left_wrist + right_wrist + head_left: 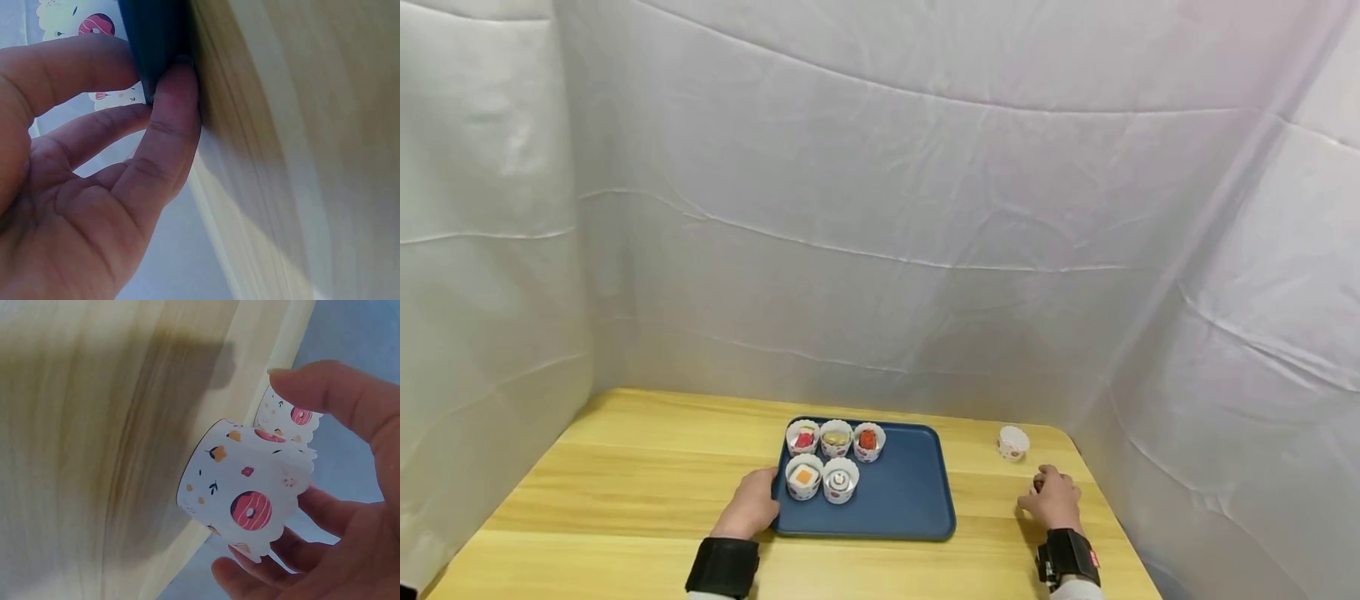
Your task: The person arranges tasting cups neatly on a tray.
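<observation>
My left hand (750,502) pinches the left rim of a dark blue tray (902,500); in the left wrist view the tray's edge (156,37) lies between its fingers. On the tray, several white scalloped paper cups (840,492) hold small colourful food-like pieces, grouped at the left and back. At the table's right, my right hand (1054,498) reaches over another paper cup (244,481) printed with pink donuts. Its thumb stands apart from the cup and its other fingers lie close along the cup's far side. Something dark brown shows in that cup in the head view.
One more paper cup (1013,443) stands behind the right hand, near the back right corner of the wooden table (647,475). Pale fabric curtains (880,208) hang around the back and sides of the table.
</observation>
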{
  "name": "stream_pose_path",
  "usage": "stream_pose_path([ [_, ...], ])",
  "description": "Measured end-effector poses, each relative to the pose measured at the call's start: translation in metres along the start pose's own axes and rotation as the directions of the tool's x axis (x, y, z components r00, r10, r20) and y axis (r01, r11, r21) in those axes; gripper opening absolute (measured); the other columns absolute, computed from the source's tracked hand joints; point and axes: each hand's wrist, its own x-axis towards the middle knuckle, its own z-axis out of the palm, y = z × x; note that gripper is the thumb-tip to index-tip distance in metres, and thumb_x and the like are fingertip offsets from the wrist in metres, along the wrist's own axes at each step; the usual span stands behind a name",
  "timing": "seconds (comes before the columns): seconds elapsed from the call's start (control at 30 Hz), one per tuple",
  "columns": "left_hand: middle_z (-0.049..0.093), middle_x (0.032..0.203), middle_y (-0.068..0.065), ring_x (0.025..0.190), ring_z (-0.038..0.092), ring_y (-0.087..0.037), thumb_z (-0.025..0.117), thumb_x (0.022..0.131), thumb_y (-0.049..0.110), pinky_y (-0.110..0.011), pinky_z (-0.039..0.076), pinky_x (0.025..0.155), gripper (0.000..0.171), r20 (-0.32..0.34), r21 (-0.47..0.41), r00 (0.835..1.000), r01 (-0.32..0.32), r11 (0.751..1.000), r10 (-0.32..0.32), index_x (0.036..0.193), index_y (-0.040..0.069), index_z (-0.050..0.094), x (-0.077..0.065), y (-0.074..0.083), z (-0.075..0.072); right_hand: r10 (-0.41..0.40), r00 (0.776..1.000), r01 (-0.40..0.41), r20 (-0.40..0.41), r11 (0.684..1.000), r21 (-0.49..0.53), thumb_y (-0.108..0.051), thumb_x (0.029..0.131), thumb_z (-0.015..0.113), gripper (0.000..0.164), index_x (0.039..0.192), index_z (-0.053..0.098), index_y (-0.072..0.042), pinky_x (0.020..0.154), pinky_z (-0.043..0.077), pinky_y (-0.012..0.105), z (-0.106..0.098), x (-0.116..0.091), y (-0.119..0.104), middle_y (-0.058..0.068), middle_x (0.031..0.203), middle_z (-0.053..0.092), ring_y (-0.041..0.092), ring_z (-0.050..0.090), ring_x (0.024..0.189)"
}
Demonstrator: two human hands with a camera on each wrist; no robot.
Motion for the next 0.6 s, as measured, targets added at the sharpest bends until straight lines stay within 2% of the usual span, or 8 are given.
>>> stream_pose_path([
  [0.13, 0.062, 0.127, -0.033, 0.119, 0.061, -0.041, 0.061, 0.08, -0.018, -0.059, 0.048, 0.103, 0.05, -0.003, -0.011, 1.0, 0.007, 1.0, -0.007, 0.13, -0.018, 0.056, 0.0, 0.0011, 0.0008, -0.004, 1.0, 0.005, -0.022, 0.999, 0.042, -0.005, 0.078, 0.071, 0.063, 0.131, 0.047, 0.018, 0.1, 0.036, 0.068, 0.001, -0.0025, 0.0019, 0.04, 0.122, 0.051, 0.059, 0.037, 0.12],
  [0.23, 0.062, 0.128, -0.033, 0.12, 0.06, -0.042, 0.061, 0.08, -0.018, -0.059, 0.047, 0.104, 0.05, -0.001, -0.017, 1.0, 0.013, 1.0, -0.013, 0.13, -0.018, 0.056, 0.0006, 0.0006, 0.0019, 0.01, 0.999, -0.008, -0.035, 0.999, 0.051, -0.003, 0.079, 0.07, 0.056, 0.126, 0.049, 0.017, 0.094, 0.041, 0.067, 0.0021, -0.0034, 0.0028, 0.039, 0.117, 0.052, 0.057, 0.042, 0.114],
  [0.43, 0.062, 0.128, -0.033, 0.12, 0.06, -0.042, 0.062, 0.08, -0.018, -0.06, 0.047, 0.104, 0.05, -0.003, -0.019, 1.0, 0.004, 1.0, -0.004, 0.13, -0.019, 0.056, -0.0001, -0.0014, 0.0031, -0.025, 0.997, 0.026, -0.072, 1.0, 0.013, -0.002, 0.081, 0.07, 0.043, 0.117, 0.055, 0.016, 0.087, 0.047, 0.061, -0.0001, -0.0036, 0.0027, 0.034, 0.103, 0.059, 0.049, 0.054, 0.099],
  [0.6, 0.064, 0.125, -0.031, 0.114, 0.062, -0.037, 0.061, 0.079, -0.019, -0.059, 0.048, 0.103, 0.05, -0.013, -0.029, 1.0, 0.0, 1.0, 0.0, 0.129, -0.017, 0.058, 0.001, -0.0031, 0.0021, -0.022, 0.998, 0.023, -0.054, 0.999, 0.023, -0.004, 0.081, 0.072, 0.038, 0.112, 0.056, 0.013, 0.075, 0.052, 0.049, -0.0013, -0.0023, 0.0038, 0.028, 0.095, 0.063, 0.039, 0.059, 0.086],
])
